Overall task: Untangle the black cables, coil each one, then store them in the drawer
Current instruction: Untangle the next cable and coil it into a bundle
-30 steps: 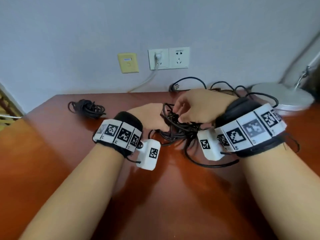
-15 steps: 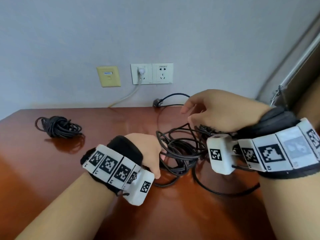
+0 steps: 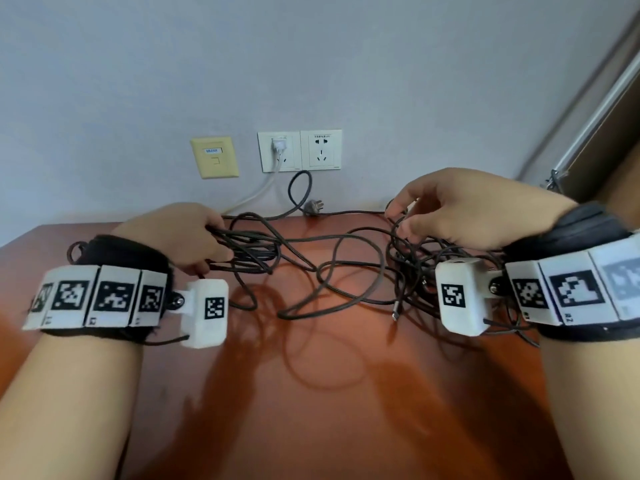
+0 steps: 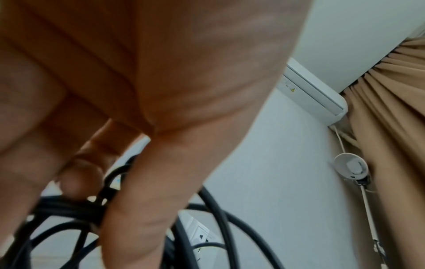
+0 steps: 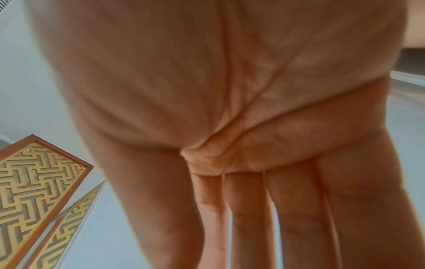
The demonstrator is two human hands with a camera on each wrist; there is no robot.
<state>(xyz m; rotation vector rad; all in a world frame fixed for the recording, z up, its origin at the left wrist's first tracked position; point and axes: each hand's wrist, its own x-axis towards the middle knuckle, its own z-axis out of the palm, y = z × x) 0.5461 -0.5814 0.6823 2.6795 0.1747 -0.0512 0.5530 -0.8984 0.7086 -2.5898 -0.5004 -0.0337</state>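
The black cables lie in loose tangled loops across the middle of the brown table. My left hand grips a bundle of loops at the left end; the left wrist view shows its fingers curled round the black cables. My right hand is raised over the right end and pinches a strand between thumb and index finger. The right wrist view shows only the palm and fingers, no cable. One black plug lies by the wall, and a small connector rests on the table.
A coiled black cable peeks out behind my left wrist. Wall sockets hold a white plug whose cord runs down to the table's back edge. A yellow wall plate sits left of them. A metal pole slants at the right.
My hands have moved apart, left hand to the left and right hand to the right. The tangle has been drawn out sideways into looser loops between them.
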